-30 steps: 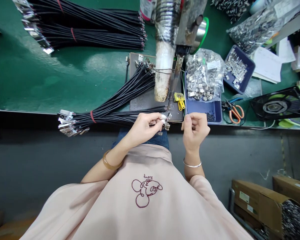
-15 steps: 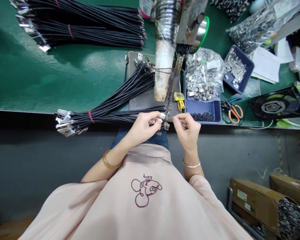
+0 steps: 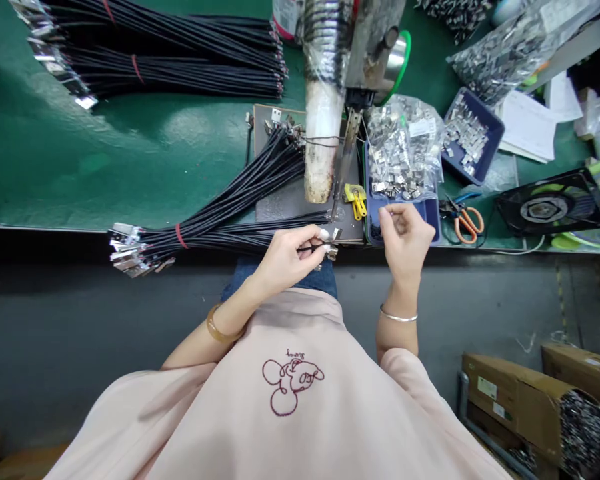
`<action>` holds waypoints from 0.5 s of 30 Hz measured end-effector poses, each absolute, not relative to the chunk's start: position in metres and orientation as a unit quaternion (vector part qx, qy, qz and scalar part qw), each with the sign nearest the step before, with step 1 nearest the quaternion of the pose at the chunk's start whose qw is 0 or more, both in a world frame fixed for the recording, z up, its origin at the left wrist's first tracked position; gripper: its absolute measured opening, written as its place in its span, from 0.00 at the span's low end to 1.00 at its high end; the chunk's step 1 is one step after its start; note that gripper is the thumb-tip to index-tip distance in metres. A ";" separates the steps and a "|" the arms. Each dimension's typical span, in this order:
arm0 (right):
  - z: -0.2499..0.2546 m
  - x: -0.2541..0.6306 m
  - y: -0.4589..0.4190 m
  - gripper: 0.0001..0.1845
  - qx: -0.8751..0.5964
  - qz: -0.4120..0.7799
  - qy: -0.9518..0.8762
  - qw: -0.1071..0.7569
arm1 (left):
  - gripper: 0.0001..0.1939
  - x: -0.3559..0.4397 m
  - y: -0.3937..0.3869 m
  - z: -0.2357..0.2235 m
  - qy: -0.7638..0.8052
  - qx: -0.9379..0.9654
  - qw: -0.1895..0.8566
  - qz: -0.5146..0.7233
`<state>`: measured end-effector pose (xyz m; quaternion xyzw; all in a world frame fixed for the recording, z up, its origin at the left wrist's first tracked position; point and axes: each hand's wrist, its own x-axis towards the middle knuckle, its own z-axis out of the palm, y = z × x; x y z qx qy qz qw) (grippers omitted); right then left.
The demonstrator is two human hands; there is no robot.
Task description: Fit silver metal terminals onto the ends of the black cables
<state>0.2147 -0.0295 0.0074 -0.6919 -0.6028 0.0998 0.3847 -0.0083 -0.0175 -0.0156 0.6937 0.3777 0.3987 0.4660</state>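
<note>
My left hand [image 3: 293,259] is closed in a pinch on a thin black cable [image 3: 307,249] at the table's front edge. White covers show on its fingertips. A small metal connector [image 3: 337,234] sticks out just past them, below the tip of the soldering iron [image 3: 338,200]. Over the front of the blue tray [image 3: 433,212], my right hand [image 3: 407,237] has its thumb and forefinger pressed together; whatever is between them is too small to tell. Small black pieces [image 3: 375,231] lie in the tray beside that hand. A tied bundle of black cables [image 3: 215,235] stretches left of my left hand.
A white-wrapped hose [image 3: 323,147] hangs over the work board [image 3: 280,207]. Right of it are a yellow clip [image 3: 359,203], a bag of metal connectors [image 3: 405,153], orange-handled pliers [image 3: 465,223] and a black fan [image 3: 553,207]. More cable bundles [image 3: 180,73] lie at the back left.
My right hand moved left to meet my left hand near the iron's tip, then went back right and up over the blue tray. My left hand has stayed nearly still.
</note>
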 end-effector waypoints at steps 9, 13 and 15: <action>0.002 0.238 0.021 0.05 -0.704 0.058 -0.687 0.172 | 0.09 -0.008 -0.012 -0.014 0.301 0.791 0.330 0.419; 0.003 0.238 0.008 0.03 -0.698 0.066 -0.682 0.207 | 0.12 -0.007 -0.007 -0.014 0.360 0.722 0.460 0.371; 0.003 0.233 -0.004 0.06 -0.704 0.084 -0.641 0.294 | 0.11 -0.005 -0.006 -0.015 0.379 0.683 0.501 0.373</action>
